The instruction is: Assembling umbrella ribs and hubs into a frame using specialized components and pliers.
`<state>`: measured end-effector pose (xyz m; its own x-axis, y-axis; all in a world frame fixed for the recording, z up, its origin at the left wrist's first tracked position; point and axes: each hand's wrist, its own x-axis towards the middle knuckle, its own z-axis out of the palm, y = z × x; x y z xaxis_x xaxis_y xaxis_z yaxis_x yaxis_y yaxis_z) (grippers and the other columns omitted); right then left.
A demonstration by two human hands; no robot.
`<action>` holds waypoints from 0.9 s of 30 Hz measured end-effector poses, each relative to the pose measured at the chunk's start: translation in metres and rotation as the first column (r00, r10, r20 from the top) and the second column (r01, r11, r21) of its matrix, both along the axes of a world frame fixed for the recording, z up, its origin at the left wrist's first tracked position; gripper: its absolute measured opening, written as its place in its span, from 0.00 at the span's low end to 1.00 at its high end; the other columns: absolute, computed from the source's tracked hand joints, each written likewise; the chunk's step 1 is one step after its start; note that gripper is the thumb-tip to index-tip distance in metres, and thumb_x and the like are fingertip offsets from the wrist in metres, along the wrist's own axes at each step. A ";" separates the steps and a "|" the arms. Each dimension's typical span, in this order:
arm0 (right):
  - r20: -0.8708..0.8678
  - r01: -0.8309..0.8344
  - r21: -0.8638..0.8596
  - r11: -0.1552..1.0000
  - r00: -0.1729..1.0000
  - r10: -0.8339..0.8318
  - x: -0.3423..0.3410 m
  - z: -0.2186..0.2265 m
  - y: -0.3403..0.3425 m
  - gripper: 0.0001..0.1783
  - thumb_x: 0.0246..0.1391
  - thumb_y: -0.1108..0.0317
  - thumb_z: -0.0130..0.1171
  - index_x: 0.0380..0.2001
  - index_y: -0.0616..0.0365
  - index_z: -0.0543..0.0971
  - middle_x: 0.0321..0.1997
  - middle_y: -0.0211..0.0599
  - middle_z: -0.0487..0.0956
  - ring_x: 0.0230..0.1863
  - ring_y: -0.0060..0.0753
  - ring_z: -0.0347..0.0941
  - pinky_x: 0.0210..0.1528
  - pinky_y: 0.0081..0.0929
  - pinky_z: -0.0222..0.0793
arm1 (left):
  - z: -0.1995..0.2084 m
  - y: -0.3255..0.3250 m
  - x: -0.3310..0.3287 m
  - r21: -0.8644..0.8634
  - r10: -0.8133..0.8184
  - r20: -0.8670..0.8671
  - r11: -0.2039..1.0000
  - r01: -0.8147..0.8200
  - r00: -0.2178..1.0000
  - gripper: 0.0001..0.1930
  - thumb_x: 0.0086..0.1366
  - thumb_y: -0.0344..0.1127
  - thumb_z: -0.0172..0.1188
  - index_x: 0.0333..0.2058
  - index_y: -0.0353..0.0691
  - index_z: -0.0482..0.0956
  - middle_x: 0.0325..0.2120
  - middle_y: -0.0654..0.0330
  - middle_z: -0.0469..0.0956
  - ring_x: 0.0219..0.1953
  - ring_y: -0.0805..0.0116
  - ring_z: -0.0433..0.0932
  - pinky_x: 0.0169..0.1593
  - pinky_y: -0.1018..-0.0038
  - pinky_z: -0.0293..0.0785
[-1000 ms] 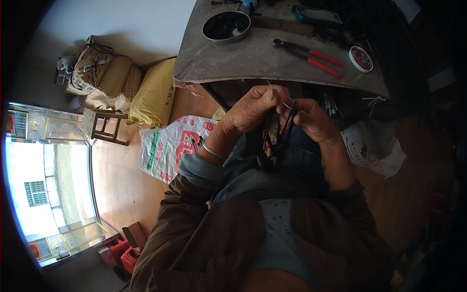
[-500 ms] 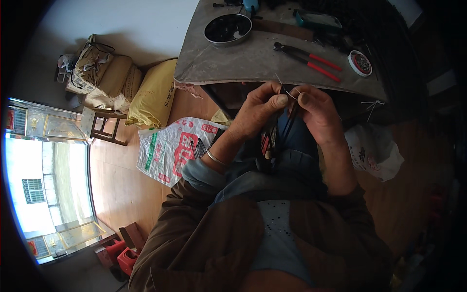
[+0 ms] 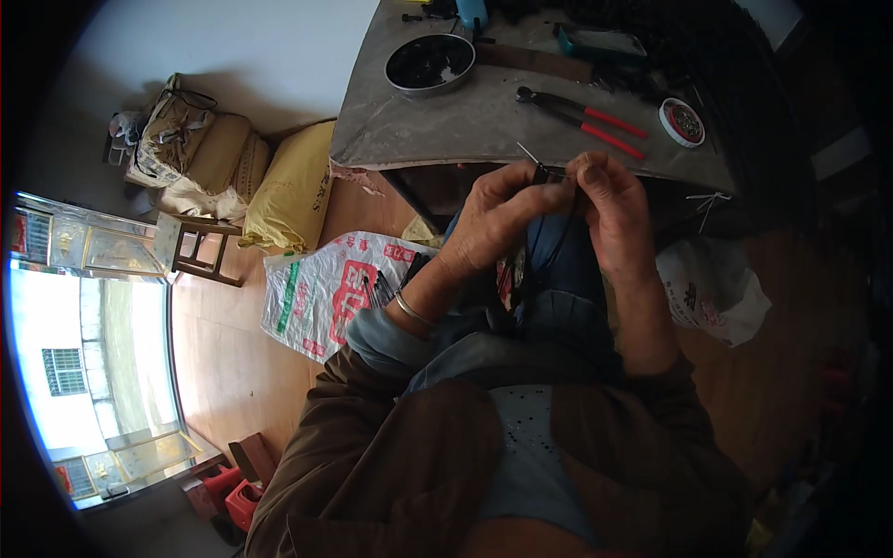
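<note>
Close together above my lap, both hands are closed in a pinch. My left hand (image 3: pixel 502 209) grips a thin pale wire (image 3: pixel 527 152), whose straight end sticks out past the fingertips. Small black pieces (image 3: pixel 541 174) sit on the wire between the hands. My right hand (image 3: pixel 611 200) pinches the wire's other side with thumb and forefinger; its exact grip is partly hidden. Thin black strips (image 3: pixel 555 240) hang down from between the hands toward my jeans. Nearest beyond the hands, red-handled pincers (image 3: pixel 581 121) lie on the table.
The grey-topped table (image 3: pixel 419 130) carries a round pan of dark pieces (image 3: pixel 430 63), a small white tub of bits (image 3: pixel 682 123) and a teal tray (image 3: pixel 602 43). A printed plastic sack (image 3: pixel 316 288) with black strips lies left of my legs. A wooden stool (image 3: pixel 200 251) stands farther left.
My left thumb has moved over the wire toward the right hand. The curved wire that showed between the hands is now mostly covered, and my right fingers are more bent.
</note>
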<state>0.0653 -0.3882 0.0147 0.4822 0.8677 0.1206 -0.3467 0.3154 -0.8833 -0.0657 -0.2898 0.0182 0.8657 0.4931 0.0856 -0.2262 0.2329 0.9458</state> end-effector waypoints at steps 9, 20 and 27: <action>0.156 0.115 -0.145 0.983 0.983 -0.092 -0.008 -0.014 0.011 0.08 0.58 0.70 0.56 0.38 0.62 0.75 0.31 0.25 0.74 0.32 0.15 0.70 0.33 0.15 0.67 | 0.009 -0.014 0.020 -0.186 0.269 0.179 0.954 -0.236 0.946 0.07 0.64 0.34 0.60 0.31 0.38 0.76 0.23 0.68 0.73 0.26 0.85 0.68 0.28 0.85 0.66; 0.140 -0.014 -0.212 0.977 0.989 0.044 -0.016 -0.031 0.024 0.09 0.55 0.73 0.60 0.39 0.64 0.78 0.33 0.31 0.78 0.34 0.20 0.74 0.40 0.19 0.71 | 0.003 0.022 0.017 0.036 0.236 -0.063 0.971 -0.234 0.970 0.12 0.62 0.38 0.63 0.29 0.35 0.74 0.23 0.66 0.75 0.26 0.82 0.70 0.27 0.83 0.68; 0.107 -0.115 -0.155 0.981 0.985 0.133 0.002 -0.051 0.037 0.08 0.56 0.73 0.58 0.39 0.66 0.78 0.38 0.38 0.81 0.34 0.24 0.75 0.39 0.22 0.71 | 0.000 0.141 0.024 0.757 0.634 -0.017 0.513 -0.404 0.773 0.20 0.62 0.50 0.58 0.39 0.38 0.80 0.29 0.57 0.80 0.31 0.66 0.79 0.36 0.72 0.74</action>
